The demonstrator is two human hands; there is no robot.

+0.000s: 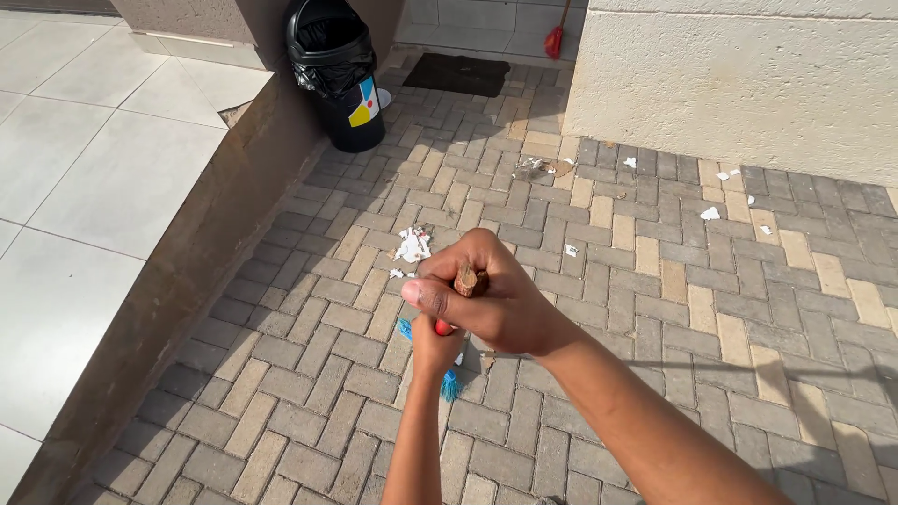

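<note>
My right hand (491,299) is closed around the top end of a wooden broom handle (467,281), seen end-on. Lower on the same handle, my left hand (433,344) grips the red part of the stick. The broom's blue bristles (450,384) show just below my hands, touching the brick paving. A clump of white paper scraps (412,246) lies on the bricks just beyond my hands, up and to the left.
A black bin with a bag liner (339,70) stands at the back left by a raised tiled ledge (112,178). More paper litter (535,168) and white bits (710,213) lie near the beige wall (748,75). A dark doormat (458,73) and red broom (556,37) sit behind.
</note>
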